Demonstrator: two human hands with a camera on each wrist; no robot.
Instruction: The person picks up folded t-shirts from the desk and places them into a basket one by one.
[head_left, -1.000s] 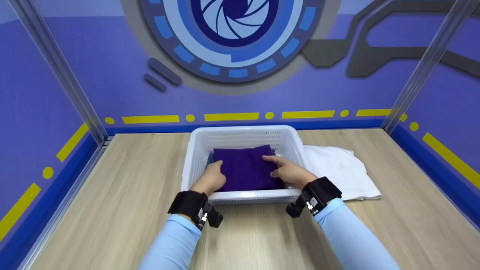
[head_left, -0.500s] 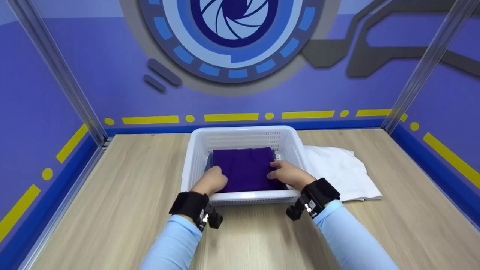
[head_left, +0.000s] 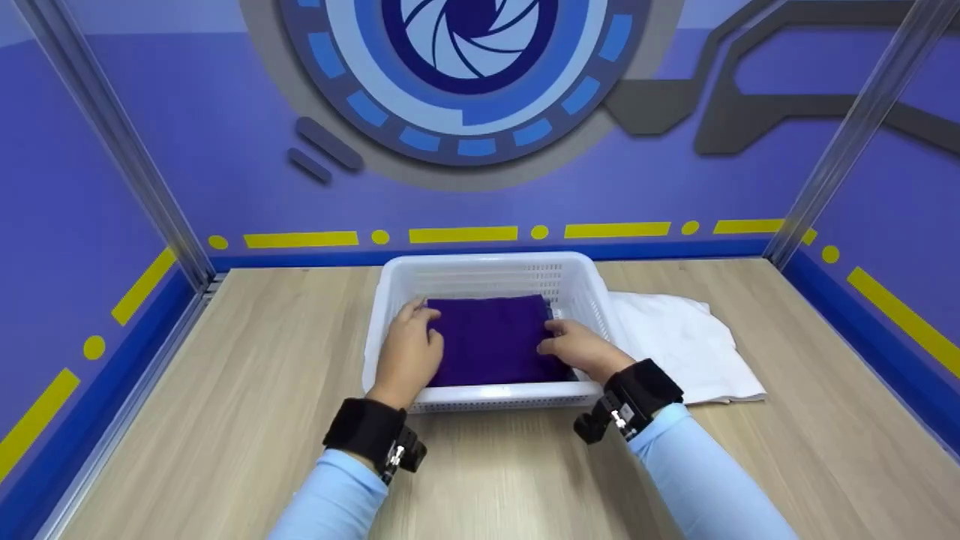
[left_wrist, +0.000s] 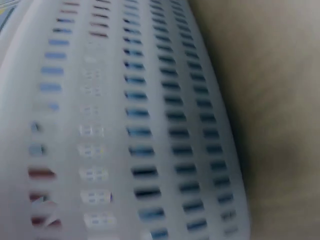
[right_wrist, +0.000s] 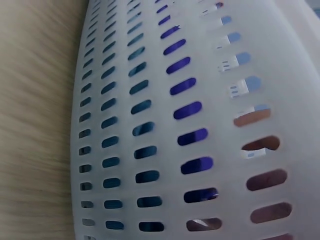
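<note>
A folded purple cloth (head_left: 491, 341) lies flat inside the white plastic basket (head_left: 495, 391). My left hand (head_left: 409, 349) reaches over the basket's front left corner, fingertips and thumb at the cloth's left edge. On the other side my right hand (head_left: 581, 349) has its thumb and a finger spread at the cloth's right edge; its lower fingers are hidden. In the right wrist view, purple fabric (right_wrist: 187, 111) shows through the slots above teal-blue fabric (right_wrist: 141, 106). The left wrist view shows only the slotted basket wall (left_wrist: 110, 120), with blue fabric behind it; neither hand is plainly seen there.
A folded white cloth (head_left: 686, 345) lies on the wooden table (head_left: 262, 390), right beside the basket. Blue printed panels (head_left: 480, 202) close off the back and both sides, with metal posts (head_left: 142, 157) at the corners.
The purple cloth has settled flatter and lower in the basket. My left hand has moved left and forward, its fingers now stretched along the cloth's edge. The right hand has shifted slightly nearer.
</note>
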